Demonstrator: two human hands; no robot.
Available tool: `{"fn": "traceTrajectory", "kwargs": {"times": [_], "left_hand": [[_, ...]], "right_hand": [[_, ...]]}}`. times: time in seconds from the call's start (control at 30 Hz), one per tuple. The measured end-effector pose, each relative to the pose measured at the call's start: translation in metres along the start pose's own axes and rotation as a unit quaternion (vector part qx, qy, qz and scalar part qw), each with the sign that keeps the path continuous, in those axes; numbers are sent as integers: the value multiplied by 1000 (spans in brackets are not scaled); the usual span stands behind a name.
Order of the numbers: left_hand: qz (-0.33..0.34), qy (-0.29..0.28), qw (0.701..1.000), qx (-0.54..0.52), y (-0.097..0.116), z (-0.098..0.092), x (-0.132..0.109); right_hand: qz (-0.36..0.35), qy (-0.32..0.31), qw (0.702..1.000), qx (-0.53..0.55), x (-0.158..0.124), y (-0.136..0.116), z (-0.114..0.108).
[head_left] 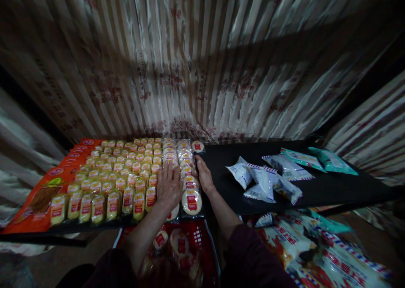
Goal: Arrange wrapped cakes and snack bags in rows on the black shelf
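Both hands in among the flat, round wrapped packs, and it's close quarters! The left hand (169, 186) lies palm down on the left row of round packs (170, 153), fingers straight and nearly together, pressing from above with nothing gripped. The right hand (205, 176) stands on edge against the outer side of the right row of round packs (191, 201), fingers extended, like a little wall; whether it touches every wrapper there, I cannot tell.

So 2 rows, running front to back on the black tabletop (335, 184), with 1 lone round pack (198, 146) at the back, just beyond the right fingertips. On the left flank, the small yellow cakes (120, 167) stand packed tight.

Here's the danger! Too firm a sideways squeeze from that right hand could buckle the overlapping rounds or shunt the left row into the yellow cakes, and those upright ones at the front might topple. A pull toward the body could be worse: the front packs sit near the edge, with the red basket (212, 241) below to catch any slip. And a careless right knuckle might clip that lone pack askew.
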State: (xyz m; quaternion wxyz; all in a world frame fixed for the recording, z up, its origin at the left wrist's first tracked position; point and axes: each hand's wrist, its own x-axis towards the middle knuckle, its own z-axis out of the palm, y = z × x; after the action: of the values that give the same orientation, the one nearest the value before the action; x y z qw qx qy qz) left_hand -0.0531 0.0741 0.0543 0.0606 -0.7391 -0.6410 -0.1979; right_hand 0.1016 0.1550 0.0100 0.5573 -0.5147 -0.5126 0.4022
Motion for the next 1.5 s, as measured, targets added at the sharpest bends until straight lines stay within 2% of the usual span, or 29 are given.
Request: {"fn": "traceTrajectory", "kwargs": {"times": [0.17, 0.33, 0.47, 0.63, 0.83, 1.07, 1.23, 1.5], "left_hand": [[44, 39, 998, 1, 10, 0, -35], [83, 50, 995, -14, 20, 14, -61], [84, 59, 994, -20, 21, 20, -61], [85, 58, 994, -24, 21, 14, -56], [102, 61, 992, -38, 29, 1, -67], [123, 62, 989, -58, 43, -10, -102], [120, 38, 990, -59, 43, -7, -124], [120, 54, 988, -79, 34, -6, -153]], "right_hand": [[7, 11, 1000, 17, -20, -5, -7], [17, 6, 1000, 7, -37, -4, -3], [37, -2, 999, 2, -39, -6, 3], [41, 1, 999, -12, -40, -11, 2], [-28, 58, 997, -29, -55, -24, -7], [-108, 45, 993, -33, -108, -40, -13], [-119, 28, 991, -44, -153, -46, -9], [-111, 7, 992, -67, -213, -40, 3]]}}
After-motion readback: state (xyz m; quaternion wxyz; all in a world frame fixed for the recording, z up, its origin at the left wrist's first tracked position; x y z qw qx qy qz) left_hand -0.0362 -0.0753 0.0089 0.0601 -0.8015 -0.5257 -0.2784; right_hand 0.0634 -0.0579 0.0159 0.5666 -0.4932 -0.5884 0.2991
